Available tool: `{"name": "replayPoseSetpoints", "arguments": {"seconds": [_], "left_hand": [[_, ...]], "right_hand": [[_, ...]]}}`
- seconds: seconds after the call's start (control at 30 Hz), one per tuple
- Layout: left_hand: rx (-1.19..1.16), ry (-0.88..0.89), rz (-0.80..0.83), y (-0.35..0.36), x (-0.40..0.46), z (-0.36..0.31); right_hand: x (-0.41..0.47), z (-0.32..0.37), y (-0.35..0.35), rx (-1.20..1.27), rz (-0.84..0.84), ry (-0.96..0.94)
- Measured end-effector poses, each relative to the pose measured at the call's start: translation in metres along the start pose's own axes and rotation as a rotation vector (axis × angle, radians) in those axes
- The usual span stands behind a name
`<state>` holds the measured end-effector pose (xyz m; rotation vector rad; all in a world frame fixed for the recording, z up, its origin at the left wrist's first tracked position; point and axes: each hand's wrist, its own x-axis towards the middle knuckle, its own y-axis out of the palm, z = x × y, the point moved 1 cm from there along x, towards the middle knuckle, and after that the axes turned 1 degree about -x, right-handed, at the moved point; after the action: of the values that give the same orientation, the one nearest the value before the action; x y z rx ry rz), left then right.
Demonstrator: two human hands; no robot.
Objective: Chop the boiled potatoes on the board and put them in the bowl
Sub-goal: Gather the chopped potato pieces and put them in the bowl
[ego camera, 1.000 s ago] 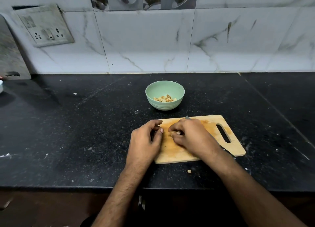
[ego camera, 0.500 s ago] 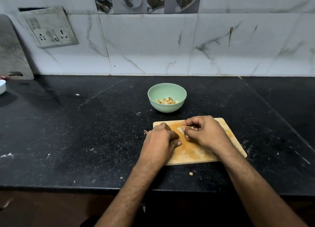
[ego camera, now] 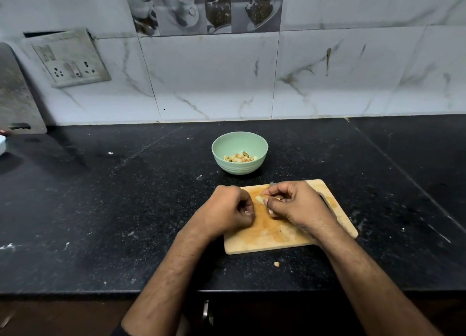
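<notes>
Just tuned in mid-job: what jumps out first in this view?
Both hands meet over the wooden cutting board at the counter's front edge: the right hand pinches pale potato pieces, the left hand is curled beside them. Behind the board stands a mint-green bowl holding some chopped potato.

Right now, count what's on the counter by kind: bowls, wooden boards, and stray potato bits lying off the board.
Green bowl: 1
Wooden board: 1
Stray potato bit on the counter: 1
Total: 3
</notes>
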<state>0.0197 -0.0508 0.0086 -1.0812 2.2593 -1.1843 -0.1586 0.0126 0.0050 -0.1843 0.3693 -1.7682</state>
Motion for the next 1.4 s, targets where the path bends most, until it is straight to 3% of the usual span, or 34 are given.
{"name": "replayPoseSetpoints", "arguments": {"seconds": [0.1,0.2,0.3,0.43,0.53,0.67,0.8,1.0,1.17,1.4], "left_hand": [[-0.276,-0.014,-0.091,-0.012,-0.006,0.003],[-0.420,0.002,-0.299,-0.029,0.005,0.007],[-0.463,-0.004,-0.491,-0.050,0.027,0.006],[-0.423,-0.015,-0.612,-0.069,0.057,0.005],[-0.363,-0.050,-0.618,-0.070,0.077,0.010],[-0.278,-0.091,-0.566,-0.062,0.092,0.020],[-0.281,-0.124,-0.596,-0.059,0.092,0.029],[-0.313,-0.133,-0.671,-0.060,0.083,0.031],[-0.302,-0.090,-0.673,-0.056,0.074,0.021],[-0.280,-0.105,-0.667,-0.054,0.059,0.009]], "right_hand": [[0.002,0.005,-0.002,0.000,-0.006,-0.003],[0.011,0.016,-0.002,0.023,-0.011,-0.050],[0.036,0.034,-0.002,0.047,-0.057,-0.146],[0.078,0.058,-0.002,0.056,-0.119,-0.218],[0.108,0.067,0.004,-0.034,-0.162,-0.215],[0.133,0.073,0.013,-0.342,-0.130,-0.194],[0.138,0.082,0.011,-0.426,-0.131,-0.247],[0.137,0.086,0.007,-0.487,-0.287,-0.367],[0.131,0.087,0.009,-0.564,-0.226,-0.359],[0.127,0.084,0.007,-0.356,-0.172,-0.317]]}}
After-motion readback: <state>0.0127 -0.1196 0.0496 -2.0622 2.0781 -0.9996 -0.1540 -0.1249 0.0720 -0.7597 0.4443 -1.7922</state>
